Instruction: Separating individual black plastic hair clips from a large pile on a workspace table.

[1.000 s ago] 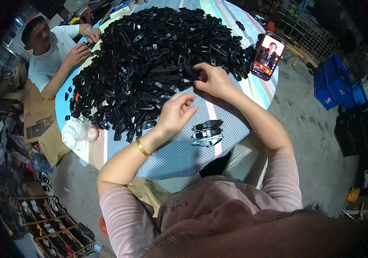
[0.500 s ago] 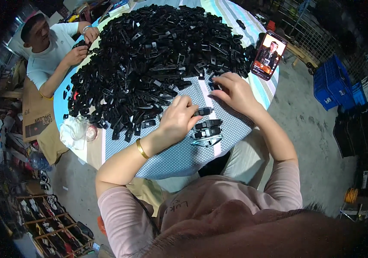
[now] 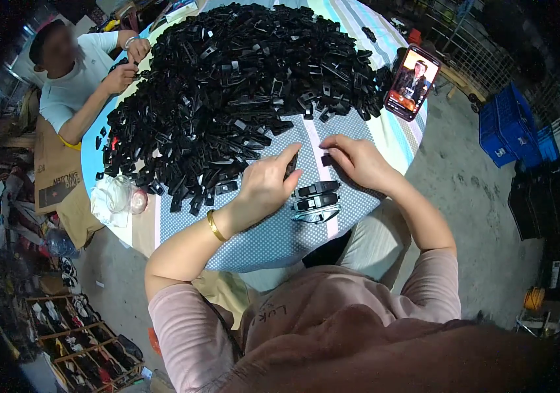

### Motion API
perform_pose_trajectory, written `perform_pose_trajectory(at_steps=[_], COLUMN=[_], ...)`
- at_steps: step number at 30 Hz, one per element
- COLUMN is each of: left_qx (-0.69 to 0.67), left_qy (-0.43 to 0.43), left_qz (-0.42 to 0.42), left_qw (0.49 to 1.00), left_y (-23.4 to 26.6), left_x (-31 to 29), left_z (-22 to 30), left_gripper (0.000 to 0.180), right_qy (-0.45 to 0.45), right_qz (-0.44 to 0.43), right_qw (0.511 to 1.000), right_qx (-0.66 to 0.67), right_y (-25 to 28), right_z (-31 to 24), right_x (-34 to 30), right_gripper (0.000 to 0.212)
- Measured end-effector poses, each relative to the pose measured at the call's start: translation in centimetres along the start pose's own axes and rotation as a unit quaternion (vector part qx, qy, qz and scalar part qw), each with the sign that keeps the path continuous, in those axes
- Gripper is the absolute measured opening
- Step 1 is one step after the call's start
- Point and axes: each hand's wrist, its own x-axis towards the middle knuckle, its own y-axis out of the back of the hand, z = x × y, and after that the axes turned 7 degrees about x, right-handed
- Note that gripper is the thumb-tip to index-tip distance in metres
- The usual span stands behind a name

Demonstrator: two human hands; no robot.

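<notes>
My left hand (image 3: 268, 180), with a gold bangle at its wrist, is closed around a black plastic piece (image 3: 290, 168) that shows between thumb and fingers. Facing it, my right hand (image 3: 360, 162) pinches a small dark piece (image 3: 326, 159), mostly covered by the fingertips. A short gap separates the two hands. Just in front of me lies a neat row of black plastic parts (image 3: 318, 188), with a pale band or strip at its near end. Beyond the hands spreads a big heap of black plastic parts (image 3: 221, 98), some with bright metal-looking bits.
A phone (image 3: 411, 85) with a lit screen stands at the table's right. Crumpled white plastic (image 3: 111, 200) lies on the left of the patterned tablecloth (image 3: 227, 226). Across at the far left, a person (image 3: 74, 78) handles black parts. A blue crate (image 3: 506, 124) sits on the floor.
My right hand has drawn back from the heap's edge toward me, bringing a small dark piece. The black piece in my left hand has turned and pulled left, away from the row.
</notes>
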Motion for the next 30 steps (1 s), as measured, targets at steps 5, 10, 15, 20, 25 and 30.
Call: perform_pose_trajectory(at_steps=[5, 10, 15, 20, 25, 30], left_qx=[-0.116, -0.088, -0.001, 0.026, -0.066, -0.096], left_qy=[0.065, 0.042, 0.007, -0.025, -0.022, 0.036], left_qz=[-0.083, -0.094, -0.021, -0.005, -0.029, -0.071], left_qw=[0.988, 0.991, 1.0, 0.999, 0.997, 0.992], left_y=[0.6, 1.3, 0.7, 0.5, 0.3, 1.0], left_x=[0.4, 0.7, 0.5, 0.1, 0.2, 0.4], left_z=[-1.5, -2.3, -1.8, -2.1, -1.7, -2.3], left_gripper=[0.03, 0.027, 0.025, 0.022, 0.025, 0.023], right_qy=[0.052, 0.12, 0.094, 0.085, 0.121, 0.132], right_qz=[-0.075, -0.002, 0.024, -0.097, 0.011, -0.012], right_qw=[0.996, 0.985, 0.995, 0.992, 0.992, 0.985], right_qx=[0.014, -0.124, -0.016, 0.001, -0.024, -0.114], right_y=[1.4, 1.5, 0.4, 0.2, 0.1, 0.4], right_z=[-0.4, -0.2, -0.2, -1.9, -1.7, -1.5], right_x=[-0.6, -0.8, -0.1, -0.6, 0.1, 0.8], right_gripper=[0.025, 0.026, 0.028, 0.028, 0.026, 0.025])
